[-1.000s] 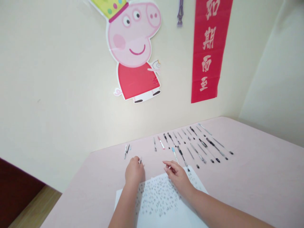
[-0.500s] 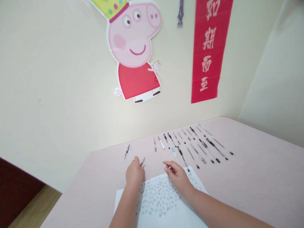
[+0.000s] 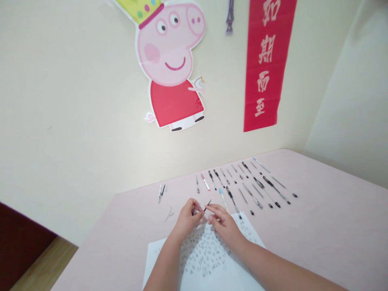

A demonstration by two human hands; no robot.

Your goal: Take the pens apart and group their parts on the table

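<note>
My left hand (image 3: 190, 215) is closed over the upper part of the paper, pinching a slim dark pen part (image 3: 207, 205) that points up and away. Its lower end is hidden by the fingers. Close by on the right is my right hand (image 3: 223, 224), index finger stretched out, its tip at the dark part; thumb and index are apart. Whether that fingertip touches the part I cannot tell. Beneath both hands lies a white sheet with handwriting (image 3: 206, 258). Left of my left hand, two thin greyish pieces (image 3: 169, 214) rest on the table.
Pens and pen parts lie in two slanted rows at the right, among them a black pen (image 3: 233, 201), a blue-capped pen (image 3: 222, 197) and a pink-white pen (image 3: 205, 182). A small group of pen parts (image 3: 161, 193) sits at the back left of the pink table (image 3: 318, 226).
My left hand has moved right, up to my right hand, with the dark part now showing between them. The thin greyish pieces on the table have come into view. My right hand has barely moved.
</note>
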